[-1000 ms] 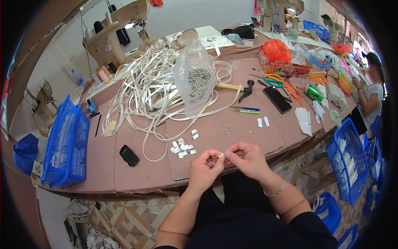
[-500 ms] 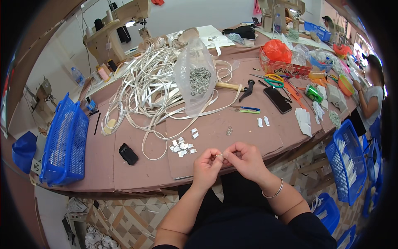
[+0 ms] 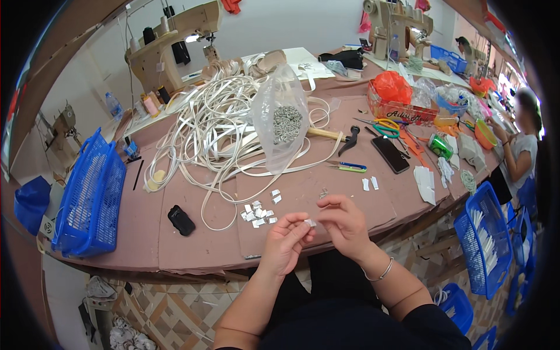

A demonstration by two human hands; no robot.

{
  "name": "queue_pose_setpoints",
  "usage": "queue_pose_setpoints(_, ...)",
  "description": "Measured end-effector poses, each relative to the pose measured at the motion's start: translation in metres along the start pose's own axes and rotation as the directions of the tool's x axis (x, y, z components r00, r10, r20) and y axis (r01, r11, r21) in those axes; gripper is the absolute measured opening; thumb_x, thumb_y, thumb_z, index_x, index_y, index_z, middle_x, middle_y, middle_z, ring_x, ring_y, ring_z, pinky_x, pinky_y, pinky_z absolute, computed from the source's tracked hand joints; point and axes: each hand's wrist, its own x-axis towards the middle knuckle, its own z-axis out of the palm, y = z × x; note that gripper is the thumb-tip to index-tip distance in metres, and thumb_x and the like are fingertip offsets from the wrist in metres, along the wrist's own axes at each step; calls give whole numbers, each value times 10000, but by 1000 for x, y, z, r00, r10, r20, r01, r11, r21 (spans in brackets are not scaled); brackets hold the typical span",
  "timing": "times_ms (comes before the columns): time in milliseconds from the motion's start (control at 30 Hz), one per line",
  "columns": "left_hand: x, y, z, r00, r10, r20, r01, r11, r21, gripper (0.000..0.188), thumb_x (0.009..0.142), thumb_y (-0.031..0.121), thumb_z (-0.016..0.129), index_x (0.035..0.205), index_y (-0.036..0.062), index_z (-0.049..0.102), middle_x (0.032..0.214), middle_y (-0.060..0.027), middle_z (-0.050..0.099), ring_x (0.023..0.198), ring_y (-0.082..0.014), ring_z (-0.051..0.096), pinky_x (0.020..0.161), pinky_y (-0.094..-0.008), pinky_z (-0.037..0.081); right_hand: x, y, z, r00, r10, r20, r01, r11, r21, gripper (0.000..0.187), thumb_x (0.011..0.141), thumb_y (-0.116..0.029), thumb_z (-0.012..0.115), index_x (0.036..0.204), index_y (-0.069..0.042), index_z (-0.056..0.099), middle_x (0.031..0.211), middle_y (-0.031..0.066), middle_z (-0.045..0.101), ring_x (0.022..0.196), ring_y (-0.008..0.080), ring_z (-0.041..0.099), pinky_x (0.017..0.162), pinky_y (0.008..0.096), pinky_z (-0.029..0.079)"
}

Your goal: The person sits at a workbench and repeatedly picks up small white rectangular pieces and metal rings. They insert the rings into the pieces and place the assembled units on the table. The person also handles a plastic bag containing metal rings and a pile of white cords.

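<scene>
My left hand (image 3: pixel 284 240) pinches a small white folded piece (image 3: pixel 311 223) between thumb and forefinger, above the table's near edge. Close to its right, my right hand (image 3: pixel 345 228) has bent fingers held apart, with nothing visible in them. Partly behind the right fingertips, a few small metal loops (image 3: pixel 324 192) lie on the brown table cover. To the left of my hands is a loose pile of small white folded pieces (image 3: pixel 256 214). Beyond it a clear plastic bag (image 3: pixel 263 111) stands open, holding many small metal loops (image 3: pixel 287 125).
Long white straps (image 3: pixel 201 125) lie tangled behind the pile. A hammer (image 3: pixel 349 140), thread snips (image 3: pixel 348 167), scissors (image 3: pixel 386 127) and a phone (image 3: pixel 390 154) lie to the right. A blue basket (image 3: pixel 93 198) stands at left. Another person (image 3: pixel 521 146) sits at far right.
My hands were together at the small piece; now the right hand has come away slightly, its fingers spreading. The white piece shows at my left fingertips. The view has shifted slightly.
</scene>
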Motion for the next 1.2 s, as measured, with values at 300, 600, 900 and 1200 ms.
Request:
queue_pose_setpoints(300,-7,-2,10,938,339,-76,-259,827,499,195,832,9,567,1023,-29,552,842,-73,597,744,-111,570,691,-214,477,-11,-5,15,844,480,240,-536,731,422,123,853,-39,535,938,45,564,879,79,584,803,132,608,701,238,495)
queue_pose_setpoints(600,-1,-12,-7,960,275,-48,-185,755,629,83,870,55,525,942,14,525,766,-15,544,686,-65,522,617,-186,437,-16,-2,15,807,522,277,-587,761,275,116,861,-75,531,866,34,569,764,71,622,696,107,612,626,223,492)
queue_pose_setpoints(900,-10,-41,-27,986,93,-136,-74,988,139,26,910,113,453,914,87,450,697,10,482,560,-47,425,491,-173,339,-43,2,33,798,516,312,-596,752,283,88,856,-52,521,839,34,515,714,92,605,651,123,612,577,240,491)
queue_pose_setpoints(1200,-7,-35,-38,932,342,-119,-203,767,608,76,923,144,426,897,74,436,638,12,440,537,-35,390,470,-171,318,-33,25,19,893,358,275,-373,928,5,121,809,-114,569,866,-9,584,726,128,615,631,215,611,584,305,482)
